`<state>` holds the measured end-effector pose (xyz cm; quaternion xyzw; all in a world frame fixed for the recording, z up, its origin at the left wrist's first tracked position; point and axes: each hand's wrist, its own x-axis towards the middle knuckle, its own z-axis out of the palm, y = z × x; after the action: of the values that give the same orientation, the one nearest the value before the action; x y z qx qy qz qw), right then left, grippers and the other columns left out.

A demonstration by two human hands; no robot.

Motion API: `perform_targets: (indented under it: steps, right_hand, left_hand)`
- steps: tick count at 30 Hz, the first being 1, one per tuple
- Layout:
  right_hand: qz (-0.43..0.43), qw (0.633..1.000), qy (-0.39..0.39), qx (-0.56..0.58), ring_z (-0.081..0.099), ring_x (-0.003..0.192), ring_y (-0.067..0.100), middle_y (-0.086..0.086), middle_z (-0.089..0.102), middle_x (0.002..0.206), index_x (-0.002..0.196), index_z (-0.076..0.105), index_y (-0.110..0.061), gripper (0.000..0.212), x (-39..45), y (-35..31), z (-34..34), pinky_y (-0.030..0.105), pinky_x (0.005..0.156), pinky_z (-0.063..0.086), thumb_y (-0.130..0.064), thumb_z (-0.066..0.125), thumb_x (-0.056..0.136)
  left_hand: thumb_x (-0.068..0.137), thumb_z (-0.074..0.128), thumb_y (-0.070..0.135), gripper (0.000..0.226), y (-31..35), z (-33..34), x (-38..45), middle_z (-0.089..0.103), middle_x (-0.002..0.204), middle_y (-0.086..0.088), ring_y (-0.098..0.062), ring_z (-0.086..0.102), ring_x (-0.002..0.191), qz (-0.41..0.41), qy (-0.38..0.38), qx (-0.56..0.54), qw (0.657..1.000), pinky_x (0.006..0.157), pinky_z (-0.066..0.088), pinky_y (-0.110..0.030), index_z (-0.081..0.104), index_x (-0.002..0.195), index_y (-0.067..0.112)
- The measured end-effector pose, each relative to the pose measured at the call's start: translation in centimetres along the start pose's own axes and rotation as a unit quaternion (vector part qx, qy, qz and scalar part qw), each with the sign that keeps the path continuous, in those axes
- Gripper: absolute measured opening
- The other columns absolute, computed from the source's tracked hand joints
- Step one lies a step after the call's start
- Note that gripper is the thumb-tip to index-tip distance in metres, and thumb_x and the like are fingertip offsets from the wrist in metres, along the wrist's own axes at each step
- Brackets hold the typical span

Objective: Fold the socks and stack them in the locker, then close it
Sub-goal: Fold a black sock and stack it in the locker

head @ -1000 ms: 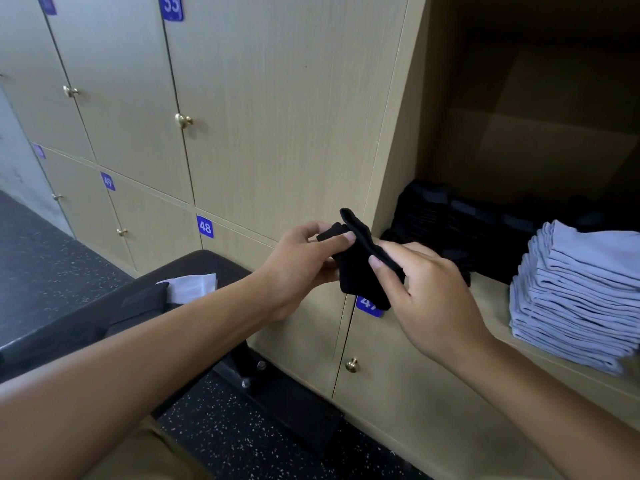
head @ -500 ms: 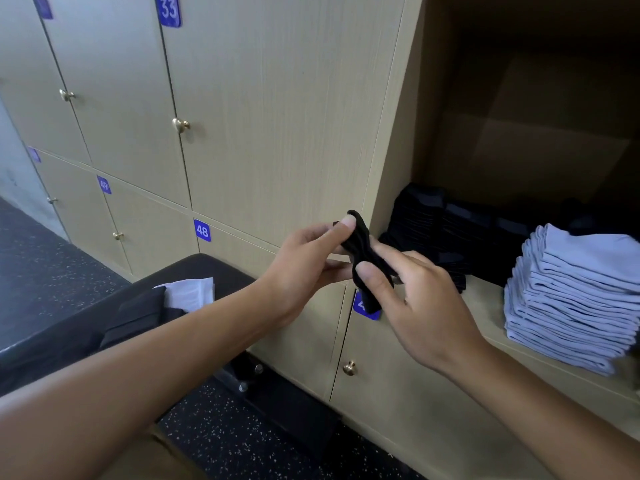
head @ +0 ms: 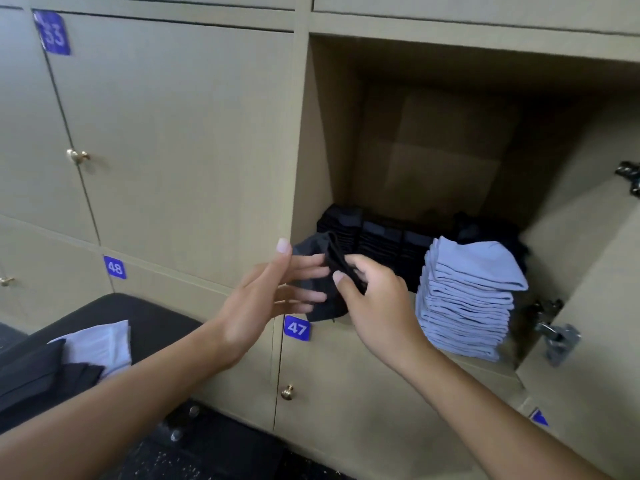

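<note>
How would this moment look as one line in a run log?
right hand: grips black sock | left hand: open beside it | locker: open | blue sock stack: inside

Black sock [head: 329, 282] folded, at open locker [head: 346, 133] front edge; black stacks [head: 374, 237], blue stack [head: 467, 299] inside.

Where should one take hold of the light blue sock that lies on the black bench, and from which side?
My guess: grip the light blue sock at its upper right corner, coming from above and from the right. That part lies bare on the black bench, while dark socks cover its lower left edge. The left hand is nearest and open; the right hand holds the black sock.
</note>
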<state>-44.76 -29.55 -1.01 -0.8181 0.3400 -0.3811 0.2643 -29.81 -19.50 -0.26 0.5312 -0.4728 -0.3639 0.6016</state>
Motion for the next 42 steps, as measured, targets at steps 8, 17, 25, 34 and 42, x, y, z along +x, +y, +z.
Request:
perform_targets:
  steps: [8, 17, 25, 34, 42]
  right_hand:
    - [0.042, 0.992, 0.054, 0.104, 0.066, 0.107, 0.006, -0.014, 0.074, 0.108, 0.112, 0.071, -0.028, 0.021, 1.5, 0.8, -3.4, 0.043, 0.098, 0.054, -0.031, 0.057, 0.096]
    - [-0.008, 0.992, 0.08, 0.101, 0.061, 0.117, 0.002, -0.016, 0.068, 0.12, 0.117, 0.073, -0.032, 0.029, 2.5, 1.9, -7.2, 0.036, 0.107, 0.048, -0.014, 0.067, 0.095]
    - [0.006, 0.981, 0.089, 0.172, 0.068, 0.105, 0.008, -0.013, 0.073, 0.106, 0.128, 0.065, -0.029, 0.046, 2.8, 2.8, -9.1, 0.031, 0.099, 0.053, -0.012, 0.079, 0.087]
    - [0.028, 0.973, 0.137, 0.182, 0.067, 0.11, 0.011, -0.021, 0.069, 0.11, 0.124, 0.067, -0.035, 0.047, 3.9, 4.1, -11.2, 0.041, 0.101, 0.053, -0.021, 0.084, 0.083]
    - [0.092, 0.941, 0.253, 0.206, 0.066, 0.108, 0.005, -0.011, 0.068, 0.117, 0.127, 0.059, -0.042, 0.056, 4.9, 5.9, -13.1, 0.036, 0.098, 0.054, -0.033, 0.085, 0.077]
  left_hand:
    - [0.097, 0.053, 0.044, 0.031, -0.6, 1.5, 1.2, 0.073, 0.105, 0.008, -0.013, 0.07, 0.091, 0.082, 0.075, 0.092, 0.99, 0.084, 0.055, -0.03, 0.068, 0.114, 0.023]
    - [0.094, 0.069, 0.035, 0.032, 1.3, 3.0, 4.8, 0.06, 0.113, 0.016, -0.007, 0.06, 0.105, 0.11, 0.091, 0.172, 0.975, 0.092, 0.048, -0.023, 0.055, 0.122, 0.034]
    - [0.079, 0.077, 0.05, 0.035, 5.7, 5.8, 9.4, 0.075, 0.098, 0.013, -0.002, 0.07, 0.093, 0.108, -0.105, 0.27, 0.951, 0.086, 0.054, -0.025, 0.071, 0.105, 0.028]
    - [0.091, 0.075, 0.035, 0.035, 8.5, 8.9, 12.9, 0.075, 0.083, -0.008, -0.016, 0.07, 0.076, -0.006, -0.21, 0.255, 0.944, 0.065, 0.053, -0.024, 0.069, 0.099, 0.001]
    - [0.092, 0.073, 0.016, 0.023, 9.1, 10.6, 16.9, 0.077, 0.103, -0.018, -0.024, 0.075, 0.093, -0.041, -0.161, 0.055, 0.984, 0.085, 0.062, -0.035, 0.069, 0.107, -0.001]
